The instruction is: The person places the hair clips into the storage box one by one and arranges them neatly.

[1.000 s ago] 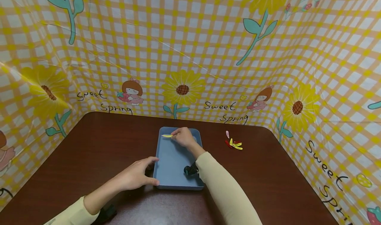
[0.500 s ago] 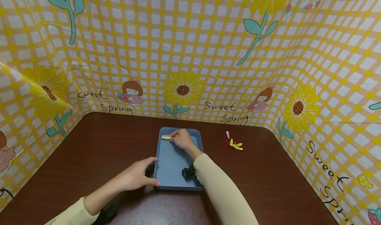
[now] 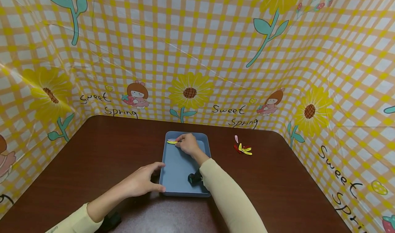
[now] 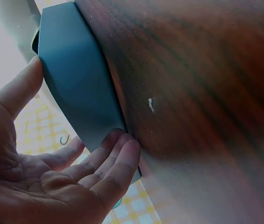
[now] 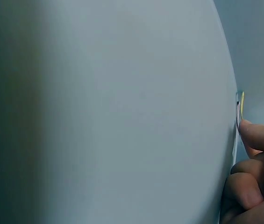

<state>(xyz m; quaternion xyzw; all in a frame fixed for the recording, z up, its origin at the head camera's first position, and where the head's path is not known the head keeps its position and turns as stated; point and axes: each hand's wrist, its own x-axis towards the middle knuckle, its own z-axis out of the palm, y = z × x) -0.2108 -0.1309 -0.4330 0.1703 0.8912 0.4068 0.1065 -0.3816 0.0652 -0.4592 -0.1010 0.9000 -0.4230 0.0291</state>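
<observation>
A blue-grey rectangular tray (image 3: 179, 168) lies on the dark wooden table. Inside it, near the far left corner, my right hand (image 3: 189, 145) pinches a yellow snap hair clip (image 3: 171, 142) between thumb and fingertips. A pale clip (image 3: 170, 139) lies right behind the yellow one, partly hidden by my fingers. In the right wrist view the yellow clip (image 5: 242, 103) stands out past my thumb, close to the tray floor. My left hand (image 3: 140, 181) rests against the tray's left side, with fingers and thumb spread. The left wrist view shows its fingertips (image 4: 131, 148) touching the outer wall.
Right of the tray lies a loose group of several yellow and red clips (image 3: 243, 150), with a pink clip (image 3: 236, 139) just behind. A checked, flower-printed cloth (image 3: 191, 54) stands around the table's back and sides.
My right hand has shifted slightly left and down with the yellow clip, and the pale clip now shows behind it. My left hand and the clips on the right have stayed put.
</observation>
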